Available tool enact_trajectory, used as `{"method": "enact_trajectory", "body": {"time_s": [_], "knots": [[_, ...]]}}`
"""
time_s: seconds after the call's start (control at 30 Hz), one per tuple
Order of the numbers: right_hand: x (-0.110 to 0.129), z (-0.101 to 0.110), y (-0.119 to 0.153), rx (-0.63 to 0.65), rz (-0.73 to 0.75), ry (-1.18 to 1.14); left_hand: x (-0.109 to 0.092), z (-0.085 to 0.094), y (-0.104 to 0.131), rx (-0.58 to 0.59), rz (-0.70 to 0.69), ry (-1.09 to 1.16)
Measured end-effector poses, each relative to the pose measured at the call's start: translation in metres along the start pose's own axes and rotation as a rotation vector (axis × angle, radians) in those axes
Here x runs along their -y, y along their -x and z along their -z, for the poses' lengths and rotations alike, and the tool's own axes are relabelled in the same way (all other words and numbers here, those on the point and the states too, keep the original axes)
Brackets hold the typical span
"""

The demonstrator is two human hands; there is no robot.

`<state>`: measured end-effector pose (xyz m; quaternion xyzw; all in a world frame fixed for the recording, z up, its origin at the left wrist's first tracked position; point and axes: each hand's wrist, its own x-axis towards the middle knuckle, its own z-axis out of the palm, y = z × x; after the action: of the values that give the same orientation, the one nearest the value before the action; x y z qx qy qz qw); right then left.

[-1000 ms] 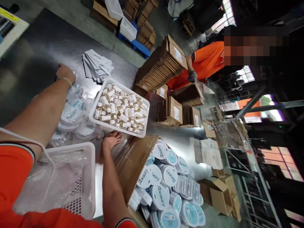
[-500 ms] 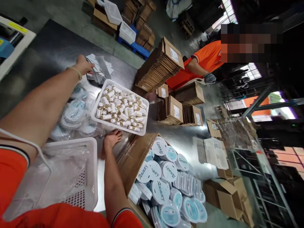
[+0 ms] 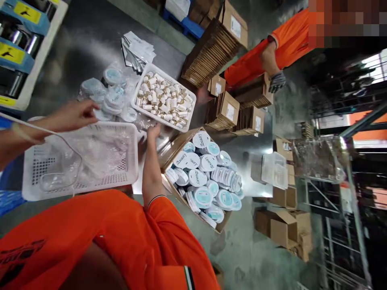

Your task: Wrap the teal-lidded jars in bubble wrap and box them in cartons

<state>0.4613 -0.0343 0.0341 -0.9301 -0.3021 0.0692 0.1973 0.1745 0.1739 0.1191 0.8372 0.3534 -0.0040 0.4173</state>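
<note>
My left hand [image 3: 81, 114] is over the far edge of the white perforated basket [image 3: 133, 161], fingers apart, with nothing visible in it. Just beyond its fingertips lie several round blue-and-white containers in clear plastic bags [image 3: 114, 96]. My right hand [image 3: 153, 132] is low at the near edge of a white tray [image 3: 139, 105] full of small white-capped bottles [image 3: 165, 98]; its fingers are blurred. To its right, an open cardboard box [image 3: 173, 147] holds many round lidded containers [image 3: 198, 177]. Flat silver-white sachets [image 3: 139, 47] lie in a loose pile behind the tray.
Stacks of folded cardboard boxes [image 3: 211, 48] stand on the metal table [image 3: 90, 44] behind the tray. A co-worker's gloved hand [image 3: 276, 81] is beside them. At the left is a machine with rollers [image 3: 21, 40]. Empty cartons [image 3: 284, 231] sit on the floor at the right.
My left hand has drawn back from the sachet pile towards the basket. My right hand stays near the tray's near edge. The view has shifted, showing more of the basket and the roller machine.
</note>
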Motion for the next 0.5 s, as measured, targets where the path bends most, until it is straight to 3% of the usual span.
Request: {"method": "enact_trajectory", "body": {"time_s": [0.1,0.17,0.23,0.33,0.5], "knots": [[0.02,0.011,0.037,0.142,0.191,-0.031,0.022,-0.032,0.062,0.096,0.091,0.009],[0.036,0.011,0.062,0.357,0.387,-0.054,0.024,-0.051,0.086,0.096,0.139,0.039],[0.051,0.01,0.08,0.515,0.442,-0.05,0.015,-0.063,0.098,0.071,0.129,0.067],[0.06,0.019,0.089,0.533,0.277,-0.198,-0.007,-0.063,0.102,-0.012,0.044,0.15],[0.056,0.062,0.103,0.492,-0.233,-1.12,-0.052,-0.059,0.103,-0.304,-0.05,0.465]]}}
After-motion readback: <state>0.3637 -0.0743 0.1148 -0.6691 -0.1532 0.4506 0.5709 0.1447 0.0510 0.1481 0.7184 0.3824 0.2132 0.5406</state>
